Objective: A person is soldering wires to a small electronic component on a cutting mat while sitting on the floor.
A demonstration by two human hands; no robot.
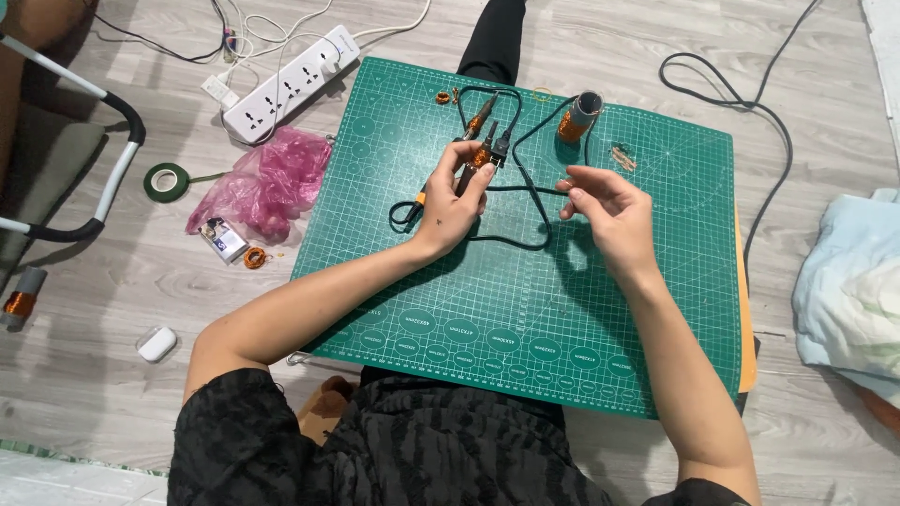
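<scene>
Head view: two bare hands at work over a green cutting mat point(525, 309) on a wooden floor

The left hand point(450, 201) is clenched around a dark-handled soldering iron point(476, 155) near the mat's top middle, its black cord point(525, 201) looping across the mat. The right hand point(605, 206) hovers just beside it, fingertips pinched together; whether they grasp anything I cannot tell. A copper wire spool point(577, 117) stands behind it. Off the mat to the left lie a white power strip point(291, 82), a pink plastic bag point(267, 183) and a green tape roll point(167, 181)
</scene>
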